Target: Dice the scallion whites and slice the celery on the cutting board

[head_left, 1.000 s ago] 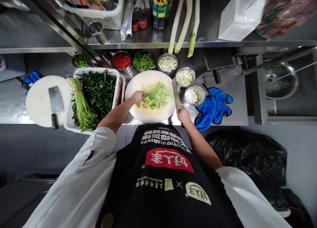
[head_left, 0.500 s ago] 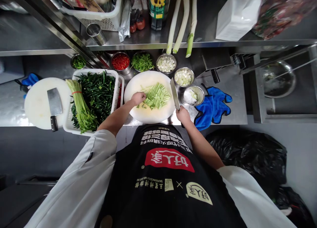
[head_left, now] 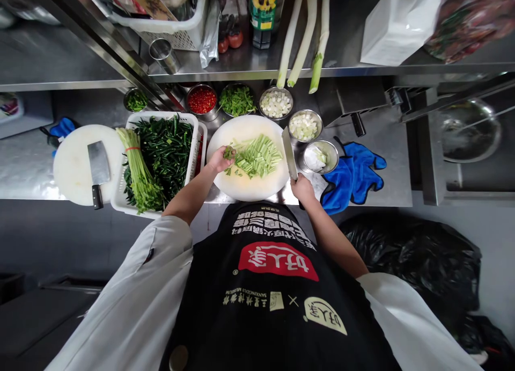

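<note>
My left hand (head_left: 219, 159) is over the left side of a round white cutting board (head_left: 245, 191), closed around a small bunch of green leaves (head_left: 228, 153). Chopped pale-green celery (head_left: 259, 155) lies in a heap at the middle of the board, and a few leaf scraps lie near its lower left. My right hand (head_left: 302, 189) grips a cleaver (head_left: 289, 153) by its handle at the board's right edge. The blade stands on edge, pointing away from me, apart from the heap.
Left of the board, a white basket (head_left: 193, 161) holds green chilies and bundled celery (head_left: 139, 172). Another cleaver (head_left: 98, 164) lies on a second board (head_left: 72, 172). Metal bowls with chopped scallion (head_left: 303, 126) and red chilies (head_left: 201, 100) stand behind. A blue cloth (head_left: 354, 177) lies right.
My left hand has lifted and turned, and green leaves now show in its fingers. The right hand still holds the cleaver beside the board. The whole view has shifted slightly.
</note>
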